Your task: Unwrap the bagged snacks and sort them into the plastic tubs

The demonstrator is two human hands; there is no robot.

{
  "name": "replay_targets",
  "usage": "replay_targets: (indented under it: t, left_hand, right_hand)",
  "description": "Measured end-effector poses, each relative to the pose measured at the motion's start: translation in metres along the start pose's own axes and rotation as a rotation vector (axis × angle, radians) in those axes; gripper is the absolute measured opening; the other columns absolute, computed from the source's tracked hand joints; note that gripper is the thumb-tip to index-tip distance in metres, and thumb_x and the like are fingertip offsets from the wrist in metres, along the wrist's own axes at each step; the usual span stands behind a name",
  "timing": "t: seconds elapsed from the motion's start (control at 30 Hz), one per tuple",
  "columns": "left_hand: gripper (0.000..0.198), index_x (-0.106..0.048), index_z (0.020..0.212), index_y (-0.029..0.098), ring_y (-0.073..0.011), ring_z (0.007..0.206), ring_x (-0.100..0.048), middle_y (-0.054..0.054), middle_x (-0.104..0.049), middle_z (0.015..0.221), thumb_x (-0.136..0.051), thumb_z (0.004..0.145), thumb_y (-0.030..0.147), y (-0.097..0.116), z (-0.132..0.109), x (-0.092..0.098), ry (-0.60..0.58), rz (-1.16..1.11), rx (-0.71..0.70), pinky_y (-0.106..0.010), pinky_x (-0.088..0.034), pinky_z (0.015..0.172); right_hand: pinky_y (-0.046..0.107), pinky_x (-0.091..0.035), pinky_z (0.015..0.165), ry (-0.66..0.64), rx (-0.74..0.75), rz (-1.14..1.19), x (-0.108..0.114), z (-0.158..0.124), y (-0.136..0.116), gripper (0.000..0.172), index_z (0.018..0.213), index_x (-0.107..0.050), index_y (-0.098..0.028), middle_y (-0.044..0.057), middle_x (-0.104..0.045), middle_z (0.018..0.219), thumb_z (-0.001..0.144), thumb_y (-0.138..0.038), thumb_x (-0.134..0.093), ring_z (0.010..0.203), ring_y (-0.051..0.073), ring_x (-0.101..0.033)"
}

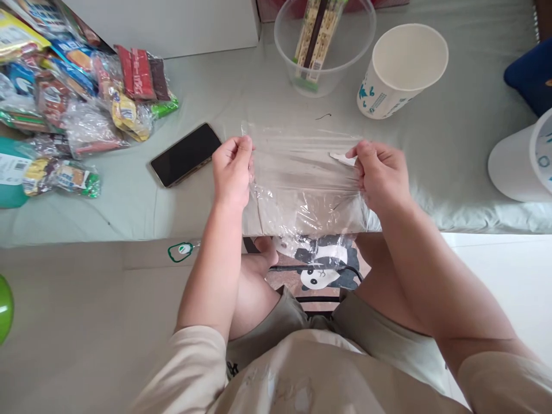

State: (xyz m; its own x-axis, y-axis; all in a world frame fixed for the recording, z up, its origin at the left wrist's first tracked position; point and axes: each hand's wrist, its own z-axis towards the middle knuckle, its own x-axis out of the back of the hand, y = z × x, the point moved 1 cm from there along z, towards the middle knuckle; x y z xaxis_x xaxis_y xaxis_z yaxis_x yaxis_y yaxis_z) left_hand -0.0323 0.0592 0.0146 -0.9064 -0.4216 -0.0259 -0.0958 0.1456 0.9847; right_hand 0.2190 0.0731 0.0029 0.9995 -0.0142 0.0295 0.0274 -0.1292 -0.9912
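Observation:
A sheet of transparent plastic film (pixel 297 167) is stretched taut between my two hands, its lower part hanging crumpled over the front edge of the covered surface. My left hand (pixel 234 171) pinches the film's left side, thumb pressed on the curled fingers. On the other side, my right hand (pixel 382 172) grips the film with its fingers closed. A small white flat piece (pixel 342 158) with a pointed end sticks out from the right fingers; I cannot tell its kind. Just left of my left hand lies a black phone (pixel 186 154), screen up.
Wrapped snacks (pixel 77 86) are heaped at the left. Behind the film stand a transparent plastic tub (pixel 345 72) holding a packet (pixel 318 34) and a white paper cup (pixel 388 86). A white container (pixel 513 164) stands at the right edge. Below is a panda-printed stool (pixel 319 276).

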Motion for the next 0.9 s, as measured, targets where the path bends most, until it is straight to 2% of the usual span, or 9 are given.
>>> replay_targets:
  t: [0.2,0.33,0.43,0.53,0.6,0.7,0.8,0.83,0.9]
  left_hand:
    - [0.053,-0.051,0.068,0.021,-0.0042,0.044,-0.024,0.008,-0.024,0.057,-0.081,0.083,0.063,-0.006,0.015,0.016,0.069,0.037,-0.139,-0.024,-0.014,0.041]
    - [0.046,-0.05,0.071,0.02,-0.004,0.047,-0.024,0.008,-0.027,0.059,-0.079,0.091,0.05,-0.005,0.021,0.028,0.107,0.041,-0.147,-0.026,-0.015,0.044]
    - [0.036,-0.047,0.075,0.019,-0.0044,0.048,-0.02,0.008,-0.026,0.06,-0.062,0.106,0.031,-0.001,0.023,0.035,0.183,0.016,-0.111,-0.027,-0.014,0.048]
    - [0.036,-0.042,0.079,0.021,-0.0066,0.05,-0.014,0.007,-0.018,0.061,-0.054,0.11,0.033,0.0,0.025,0.039,0.249,-0.047,-0.055,-0.029,-0.011,0.051]
    - [0.041,-0.04,0.079,0.022,-0.008,0.052,-0.012,0.007,-0.016,0.062,-0.059,0.107,0.046,0.0,0.027,0.038,0.212,-0.057,-0.012,-0.032,-0.009,0.052]
    - [0.048,-0.037,0.078,0.022,-0.0085,0.053,-0.011,0.007,-0.018,0.064,-0.061,0.103,0.056,0.0,0.028,0.026,0.191,-0.052,0.025,-0.034,-0.007,0.053]
    - [0.044,-0.034,0.08,0.021,-0.0069,0.053,-0.012,0.007,-0.018,0.066,-0.05,0.109,0.05,0.0,0.028,0.011,0.226,-0.058,0.075,-0.033,-0.007,0.054]
    - [0.042,-0.034,0.081,0.021,-0.0062,0.053,-0.012,0.007,-0.018,0.066,-0.048,0.111,0.048,-0.001,0.027,0.006,0.218,-0.054,0.09,-0.032,-0.008,0.054]
    - [0.041,-0.035,0.083,0.021,-0.0053,0.053,-0.013,0.007,-0.018,0.067,-0.047,0.11,0.049,-0.002,0.024,-0.002,0.189,-0.045,0.105,-0.031,-0.009,0.054]
  right_hand:
    - [0.024,-0.018,0.037,0.098,0.144,-0.174,0.007,0.003,-0.001,0.055,0.058,-0.057,-0.022,-0.006,-0.037,0.045,0.077,-0.065,-0.084,0.04,0.006,-0.032]
    - [0.025,-0.018,0.037,0.039,0.099,-0.055,0.011,0.003,-0.004,0.051,0.062,-0.057,-0.023,-0.007,-0.038,0.044,0.073,-0.063,-0.088,0.038,0.006,-0.029]
    - [0.026,-0.018,0.038,0.027,0.057,0.03,0.02,0.011,-0.001,0.051,0.067,-0.057,-0.024,-0.008,-0.037,0.047,0.067,-0.063,-0.091,0.039,0.007,-0.027]
    - [0.029,-0.028,0.043,0.096,0.074,0.041,0.029,0.021,0.002,0.045,0.076,-0.054,-0.027,-0.006,-0.038,0.055,0.076,-0.06,-0.085,0.045,0.009,-0.033]
    - [0.032,-0.039,0.051,0.201,0.166,0.028,0.03,0.02,0.002,0.035,0.086,-0.056,-0.029,-0.003,-0.046,0.066,0.085,-0.056,-0.076,0.053,0.013,-0.044]
    - [0.038,-0.052,0.068,0.318,0.432,-0.049,0.024,0.002,-0.004,0.027,0.096,-0.058,-0.03,0.003,-0.053,0.086,0.09,-0.054,-0.068,0.072,0.018,-0.059]
    - [0.04,-0.057,0.084,0.271,0.612,-0.112,0.014,-0.028,-0.007,0.039,0.104,-0.056,-0.031,0.004,-0.053,0.105,0.086,-0.064,-0.068,0.097,0.021,-0.065]
    - [0.04,-0.058,0.087,0.218,0.596,-0.101,0.011,-0.037,-0.006,0.048,0.109,-0.055,-0.032,0.005,-0.053,0.114,0.081,-0.068,-0.07,0.107,0.023,-0.065]
    - [0.04,-0.06,0.088,0.111,0.449,-0.07,0.006,-0.051,-0.006,0.07,0.12,-0.051,-0.035,0.006,-0.053,0.129,0.069,-0.074,-0.078,0.12,0.025,-0.064]
